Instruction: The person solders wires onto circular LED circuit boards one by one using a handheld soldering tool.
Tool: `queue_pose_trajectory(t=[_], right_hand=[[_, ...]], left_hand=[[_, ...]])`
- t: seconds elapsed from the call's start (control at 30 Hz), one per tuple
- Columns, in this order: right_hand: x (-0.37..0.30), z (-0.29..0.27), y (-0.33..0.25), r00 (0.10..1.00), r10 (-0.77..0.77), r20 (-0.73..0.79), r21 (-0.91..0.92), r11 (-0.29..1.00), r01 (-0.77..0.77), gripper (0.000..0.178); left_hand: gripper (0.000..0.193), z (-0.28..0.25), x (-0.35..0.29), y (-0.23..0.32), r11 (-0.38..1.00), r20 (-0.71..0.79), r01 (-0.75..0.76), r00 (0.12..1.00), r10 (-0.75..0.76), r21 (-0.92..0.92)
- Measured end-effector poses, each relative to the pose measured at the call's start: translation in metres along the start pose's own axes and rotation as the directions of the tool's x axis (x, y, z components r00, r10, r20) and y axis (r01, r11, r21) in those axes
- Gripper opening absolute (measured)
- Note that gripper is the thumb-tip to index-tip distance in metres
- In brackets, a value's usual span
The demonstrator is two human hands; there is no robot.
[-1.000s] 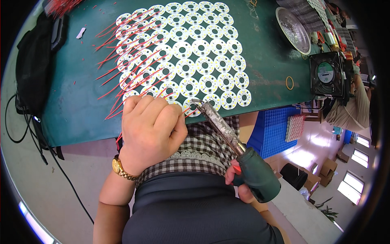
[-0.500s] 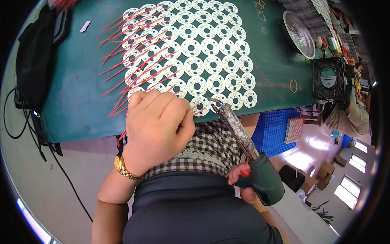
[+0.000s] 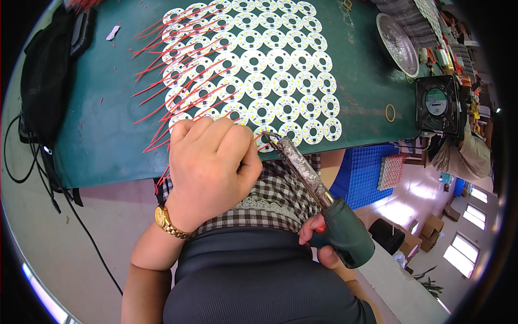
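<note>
White round LED boards [image 3: 288,109] lie in close rows on the green table. Red wires [image 3: 148,114] stretch leftward from the boards in the left columns. My left hand [image 3: 211,156], wearing a gold watch, is closed over the near-left boards. Between its thumb and fingers a red wire is pinched, its end emerging over a near-row board [image 3: 258,134]; other wire ends trail out below the hand. My right hand [image 3: 312,229] grips a soldering gun [image 3: 345,235] with a dark green body. Its bent tip is over that same board, close to the wire end; contact cannot be made out.
A metal basin [image 3: 383,40] and a black fan [image 3: 436,102] stand at the right. A rubber band [image 3: 387,113] lies near the fan. At the left is a black bag [image 3: 46,81] with cables. Another person's clothing [image 3: 458,159] shows at far right, beyond blue mats [image 3: 359,175].
The soldering gun has moved left, bringing its tip from the neighbouring board to the one by the wire end. My left hand has shifted very slightly and keeps its pinch.
</note>
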State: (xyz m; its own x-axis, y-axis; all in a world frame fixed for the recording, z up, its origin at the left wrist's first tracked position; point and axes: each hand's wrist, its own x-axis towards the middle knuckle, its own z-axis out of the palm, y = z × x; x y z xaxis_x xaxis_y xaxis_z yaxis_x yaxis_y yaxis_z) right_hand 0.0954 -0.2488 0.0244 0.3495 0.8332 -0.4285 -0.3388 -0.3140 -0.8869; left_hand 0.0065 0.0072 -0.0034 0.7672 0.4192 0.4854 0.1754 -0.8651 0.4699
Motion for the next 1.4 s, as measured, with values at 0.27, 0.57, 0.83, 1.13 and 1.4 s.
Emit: queue_pose_trajectory(t=[0.27, 0.57, 0.83, 1.13, 1.4], right_hand=[[0.004, 0.005, -0.007, 0.994, 0.093, -0.048, 0.012, 0.996, -0.093, 0.017], [-0.004, -0.003, 0.008, 0.989, -0.144, -0.019, 0.053, 0.988, 0.145, 0.041], [-0.009, -0.002, 0.027, 0.970, -0.223, -0.093, 0.140, 0.962, 0.234, 0.061], [-0.005, -0.002, 0.009, 1.000, -0.006, -0.006, 0.020, 1.000, 0.006, 0.054], [-0.007, 0.007, 0.013, 0.985, 0.037, -0.166, 0.097, 0.995, -0.021, 0.021]], left_hand=[[0.020, 0.001, -0.001, -0.004, 1.000, 0.008, -0.024, 1.000, 0.024, -0.001], [0.019, 0.002, -0.001, -0.003, 0.999, 0.005, -0.034, 0.999, 0.034, 0.009], [0.018, 0.002, -0.002, -0.002, 1.000, 0.007, -0.008, 1.000, 0.008, 0.027], [0.019, 0.004, -0.001, -0.001, 0.998, 0.009, -0.024, 1.000, 0.024, 0.055], [0.018, 0.007, -0.002, -0.004, 0.997, -0.007, -0.048, 0.999, 0.048, 0.060]])
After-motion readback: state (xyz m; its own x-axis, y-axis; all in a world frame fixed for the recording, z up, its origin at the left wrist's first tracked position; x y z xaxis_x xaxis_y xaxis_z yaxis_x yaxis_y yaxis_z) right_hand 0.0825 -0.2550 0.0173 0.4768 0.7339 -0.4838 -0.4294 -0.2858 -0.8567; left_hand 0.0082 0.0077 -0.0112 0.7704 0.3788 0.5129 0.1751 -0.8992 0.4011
